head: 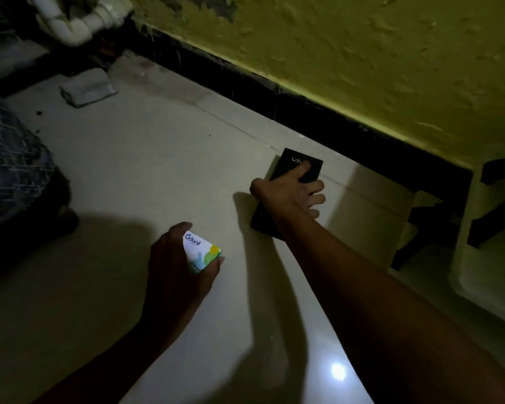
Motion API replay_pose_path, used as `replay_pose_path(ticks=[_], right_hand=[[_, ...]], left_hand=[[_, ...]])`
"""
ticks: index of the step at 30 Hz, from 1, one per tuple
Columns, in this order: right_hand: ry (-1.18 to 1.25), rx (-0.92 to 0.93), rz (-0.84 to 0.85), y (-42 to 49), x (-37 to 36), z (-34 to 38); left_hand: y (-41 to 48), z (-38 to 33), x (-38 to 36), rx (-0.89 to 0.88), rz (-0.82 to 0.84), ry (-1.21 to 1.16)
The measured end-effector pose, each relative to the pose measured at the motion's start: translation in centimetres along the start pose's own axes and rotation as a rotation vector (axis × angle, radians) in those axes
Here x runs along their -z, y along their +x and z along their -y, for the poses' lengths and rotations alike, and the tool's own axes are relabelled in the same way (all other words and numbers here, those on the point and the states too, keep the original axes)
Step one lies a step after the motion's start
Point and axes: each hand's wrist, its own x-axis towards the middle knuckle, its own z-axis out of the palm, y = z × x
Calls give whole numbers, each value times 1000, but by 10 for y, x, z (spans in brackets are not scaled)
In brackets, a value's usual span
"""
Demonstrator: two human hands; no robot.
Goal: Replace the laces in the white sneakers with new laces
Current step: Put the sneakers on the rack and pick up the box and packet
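While our left hand (184, 266) clutches the Odonil box (203, 253), our right hand (290, 193) grips the black box (299, 163); no sneakers visible, so we're preparing, lift next.

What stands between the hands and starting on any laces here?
Both hands are occupied: the left hand grips a white Odonil box, the right hand grips a black box on the floor. No sneakers or laces are in view.

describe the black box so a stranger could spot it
Follow the yellow-green wall down to its black skirting; on the pale floor in front lies the black box, under the right hand. It is flat, black with faint lettering, unlike the white Odonil box in the left hand.
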Motion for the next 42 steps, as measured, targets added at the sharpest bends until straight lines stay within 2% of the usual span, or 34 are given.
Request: replay_pose_path(ticks=[4, 9, 12, 16, 22, 28, 35, 42], right_hand=[[-36, 66, 17, 5, 7, -10], [0, 155, 54, -5, 25, -23], [27, 185, 34, -30, 54, -27], [57, 195, -4, -74, 107, -12], [99, 200, -30, -148, 242, 50], [123, 189, -53, -218, 403, 134], [175, 197, -223, -257, 594, 227], [209, 201, -383, -256, 743, 275]], left_hand=[[11, -13, 2, 30, 11, -16], [23, -33, 4, -15, -101, -80], [26, -61, 16, -47, -154, -147], [33, -116, 57, 3, -149, -241], [51, -224, 177, 93, -46, -203], [64, -355, 328, 66, 11, -182], [127, -513, 472, -108, 68, -220], [180, -656, 533, -310, 89, -251]])
